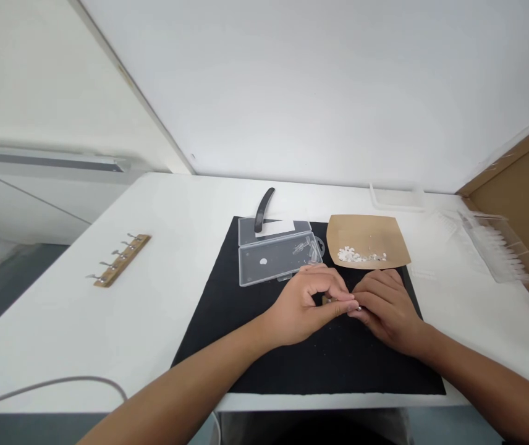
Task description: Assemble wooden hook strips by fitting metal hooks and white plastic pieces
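Observation:
My left hand (308, 303) and my right hand (387, 312) meet over the black mat (292, 368), their fingertips touching. Thumb and forefinger of the left are pinched together. The right hand's fingers are bent and closed beside them. A small silvery bit (359, 308) glints between the fingertips; the rest of it is hidden. Under the left fingers shows a sliver of something tan. Just behind the hands lies an open clear plastic case (264, 281) with small clear pieces in it. A brown paper tray (366, 227) holds a scatter of small white pieces (348, 254).
A curved black strip (263, 210) and a white paper (275, 228) lie on the case's lid. To the left is a wooden strip (117, 264) with several metal clips standing on it. Clear plastic boxes (494, 241) stand at right, near a brown board (524, 185).

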`<state>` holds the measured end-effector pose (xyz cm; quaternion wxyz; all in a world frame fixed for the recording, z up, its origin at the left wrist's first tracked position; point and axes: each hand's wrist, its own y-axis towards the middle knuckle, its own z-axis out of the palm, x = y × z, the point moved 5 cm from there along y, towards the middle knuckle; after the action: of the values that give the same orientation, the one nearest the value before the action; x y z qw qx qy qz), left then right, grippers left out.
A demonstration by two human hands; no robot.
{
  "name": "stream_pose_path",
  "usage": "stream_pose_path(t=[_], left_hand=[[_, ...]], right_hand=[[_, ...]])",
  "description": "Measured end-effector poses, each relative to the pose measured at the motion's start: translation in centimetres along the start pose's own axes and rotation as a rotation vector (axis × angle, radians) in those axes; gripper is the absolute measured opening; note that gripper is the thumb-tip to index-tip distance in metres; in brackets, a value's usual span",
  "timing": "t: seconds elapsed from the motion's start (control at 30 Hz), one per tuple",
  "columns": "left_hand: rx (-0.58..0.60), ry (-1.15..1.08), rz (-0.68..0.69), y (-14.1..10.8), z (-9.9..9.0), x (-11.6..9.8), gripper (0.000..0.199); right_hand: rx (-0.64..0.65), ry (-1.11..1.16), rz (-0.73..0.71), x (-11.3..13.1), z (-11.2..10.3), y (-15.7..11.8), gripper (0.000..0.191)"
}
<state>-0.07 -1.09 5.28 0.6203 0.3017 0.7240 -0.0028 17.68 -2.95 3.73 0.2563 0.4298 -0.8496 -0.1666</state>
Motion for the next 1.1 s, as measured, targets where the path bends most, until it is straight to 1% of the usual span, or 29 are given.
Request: stream_pose_path(t=[0.2,0.37,0.5,0.6,0.7,0.83,0.93,1.0,1.1], left_hand=[[0.113,-0.036,0.005,-0.2,0.1,0.3,0.019],[0.187,-0.122,-0.003,-0.2,0.1,0.7,0.013],[0.261,-0.231,-0.042,-0.1,0.3,0.6,0.014],[0.307,-0.259,-0.062,0.0,0.4,0.6,0.015],[0.317,-0.274,-0.120,-0.1,0.5,1.0,0.017],[0.303,-0.357,-0.235,-0.4,0.6,1.7,0.018],[0.310,-0.351,-0.300,-0.4,0.7,2.0,0.018],[0.307,-0.326,-0.321,-0.4,0.7,2.0,0.019],[0.280,-0.269,-0.315,-0.3,0.6,1.8,0.019]], right_hand=[[-0.016,0.046,-0.064,0.4,0.0,-0.1,0.014],[-0.001,0.093,-0.058,0.3,0.0,0.0,0.014],[0.000,0.134,-0.042,0.2,0.0,0.0,0.017],[0.007,0.141,-0.036,0.1,0.1,0.0,0.021],[-0.005,0.145,-0.030,0.0,0.0,0.0,0.021],[-0.027,0.145,-0.027,-0.1,-0.2,0.1,0.018],[-0.044,0.136,-0.023,-0.2,-0.3,0.0,0.018],[-0.053,0.127,-0.016,-0.3,-0.4,0.0,0.018],[-0.057,0.114,-0.007,-0.6,-0.3,-0.1,0.017]])
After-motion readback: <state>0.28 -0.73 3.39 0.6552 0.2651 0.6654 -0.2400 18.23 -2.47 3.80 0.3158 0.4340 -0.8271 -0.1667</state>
